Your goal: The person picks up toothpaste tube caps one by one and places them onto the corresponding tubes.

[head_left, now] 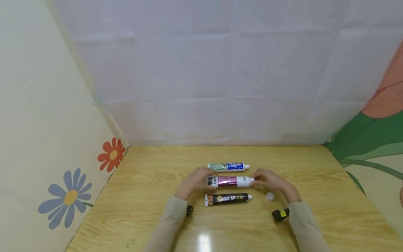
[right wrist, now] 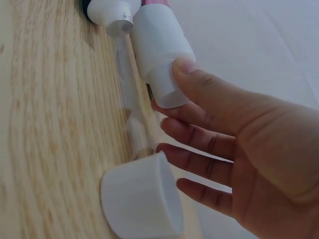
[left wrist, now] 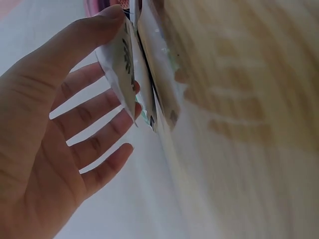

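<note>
A purple-and-white toothpaste tube [head_left: 227, 181] lies crosswise between the two hands, its cap end to the right. My left hand [head_left: 198, 179] pinches its flat tail end [left wrist: 119, 69], thumb on the near side and fingers behind. The right hand [head_left: 270, 181] holds the white cap [right wrist: 167, 84] of this tube between thumb and index finger, the other fingers spread apart below. Behind it lies a blue-and-green toothpaste tube [head_left: 228, 167]; a black toothpaste tube [head_left: 228, 198] lies in front, its white nozzle [right wrist: 119, 25] uncapped in the right wrist view.
A loose white cap [head_left: 270, 196], its hollow side visible in the right wrist view, lies on the wooden table [head_left: 151, 217] near the right hand. A white sheet [head_left: 201, 87] hangs behind the table. A wall with painted flowers [head_left: 70, 197] stands at the left.
</note>
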Available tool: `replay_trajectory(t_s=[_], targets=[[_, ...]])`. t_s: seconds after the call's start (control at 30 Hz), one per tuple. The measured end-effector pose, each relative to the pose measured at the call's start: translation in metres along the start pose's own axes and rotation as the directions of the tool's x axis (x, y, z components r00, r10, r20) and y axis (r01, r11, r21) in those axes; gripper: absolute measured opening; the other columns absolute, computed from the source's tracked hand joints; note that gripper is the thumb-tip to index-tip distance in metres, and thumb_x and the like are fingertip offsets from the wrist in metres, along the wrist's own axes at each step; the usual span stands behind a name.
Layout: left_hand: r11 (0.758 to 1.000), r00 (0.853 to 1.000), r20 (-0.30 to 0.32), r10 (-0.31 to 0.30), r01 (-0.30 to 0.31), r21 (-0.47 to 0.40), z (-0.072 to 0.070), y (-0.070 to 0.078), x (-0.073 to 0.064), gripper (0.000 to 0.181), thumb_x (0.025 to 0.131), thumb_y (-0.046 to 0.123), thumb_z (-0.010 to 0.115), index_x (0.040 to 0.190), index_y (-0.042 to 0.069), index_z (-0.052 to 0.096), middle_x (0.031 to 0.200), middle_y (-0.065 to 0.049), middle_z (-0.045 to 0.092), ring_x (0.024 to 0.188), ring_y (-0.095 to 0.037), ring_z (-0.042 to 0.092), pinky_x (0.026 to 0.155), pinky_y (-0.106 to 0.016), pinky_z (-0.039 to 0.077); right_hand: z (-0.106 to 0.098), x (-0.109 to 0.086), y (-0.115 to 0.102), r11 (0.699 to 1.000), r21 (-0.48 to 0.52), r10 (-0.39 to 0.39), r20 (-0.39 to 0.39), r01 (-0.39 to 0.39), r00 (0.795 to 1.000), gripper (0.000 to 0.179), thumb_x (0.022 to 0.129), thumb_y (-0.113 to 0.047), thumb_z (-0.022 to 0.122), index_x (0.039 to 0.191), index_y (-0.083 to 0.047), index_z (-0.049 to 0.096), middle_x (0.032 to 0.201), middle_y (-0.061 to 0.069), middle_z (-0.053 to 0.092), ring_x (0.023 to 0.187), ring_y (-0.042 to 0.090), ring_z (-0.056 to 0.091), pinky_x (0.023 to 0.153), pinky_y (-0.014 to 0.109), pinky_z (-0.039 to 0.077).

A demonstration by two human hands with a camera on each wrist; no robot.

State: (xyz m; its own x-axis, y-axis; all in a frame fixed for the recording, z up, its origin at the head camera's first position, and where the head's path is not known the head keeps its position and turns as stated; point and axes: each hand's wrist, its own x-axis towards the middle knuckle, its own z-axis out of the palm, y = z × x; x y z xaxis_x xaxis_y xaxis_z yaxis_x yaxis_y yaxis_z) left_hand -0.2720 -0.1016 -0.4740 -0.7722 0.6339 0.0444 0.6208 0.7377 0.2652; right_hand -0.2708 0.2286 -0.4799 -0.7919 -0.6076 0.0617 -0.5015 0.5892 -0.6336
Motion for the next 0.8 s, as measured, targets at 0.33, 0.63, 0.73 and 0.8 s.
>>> replay_trajectory(t_s=[0.33,0.63,0.73,0.8], targets=[[0.999,0.999,0.027,-0.035,0.035,0.019,0.003,0.003,0.0,0.061,0.073,0.041,0.074,0.127,0.019,0.055,0.128,0.003,0.056,0.118,-0.018,0.052,0.105,-0.044,0.035,0.003,0.0,0.001,1.0,-0.012,0.019,0.021,-0.019,1.0,0.019,0.088,-0.032,0.063,0.094,-0.014,0.067,0.084,-0.005,0.054,0.075,0.008,0.049,0.067,0.023,0.044],[0.998,0.997,0.046,-0.065,0.064,0.026,0.001,0.009,0.002,0.057,0.075,0.041,0.073,0.126,0.021,0.055,0.129,0.001,0.055,0.12,-0.021,0.049,0.106,-0.051,0.03,0.0,0.0,0.003,0.998,0.004,0.061,0.01,-0.061,0.998,0.021,0.087,-0.032,0.063,0.096,-0.013,0.067,0.083,-0.004,0.053,0.075,0.01,0.048,0.066,0.023,0.043],[0.996,0.994,0.066,-0.086,0.086,-0.002,0.001,0.009,0.002,0.057,0.075,0.04,0.073,0.125,0.021,0.055,0.13,0.0,0.054,0.122,-0.023,0.047,0.106,-0.054,0.029,0.0,-0.001,0.004,0.998,0.021,0.057,0.017,-0.057,0.998,0.022,0.087,-0.031,0.064,0.096,-0.012,0.067,0.084,-0.003,0.055,0.076,0.01,0.049,0.067,0.023,0.044],[0.995,0.991,0.083,-0.102,0.103,-0.016,0.001,0.01,0.002,0.057,0.075,0.039,0.073,0.126,0.022,0.055,0.131,-0.001,0.053,0.124,-0.024,0.046,0.107,-0.055,0.027,0.001,-0.002,0.004,0.998,0.027,0.052,0.022,-0.053,0.998,0.022,0.087,-0.031,0.064,0.096,-0.012,0.067,0.085,-0.003,0.056,0.077,0.01,0.05,0.068,0.023,0.045]])
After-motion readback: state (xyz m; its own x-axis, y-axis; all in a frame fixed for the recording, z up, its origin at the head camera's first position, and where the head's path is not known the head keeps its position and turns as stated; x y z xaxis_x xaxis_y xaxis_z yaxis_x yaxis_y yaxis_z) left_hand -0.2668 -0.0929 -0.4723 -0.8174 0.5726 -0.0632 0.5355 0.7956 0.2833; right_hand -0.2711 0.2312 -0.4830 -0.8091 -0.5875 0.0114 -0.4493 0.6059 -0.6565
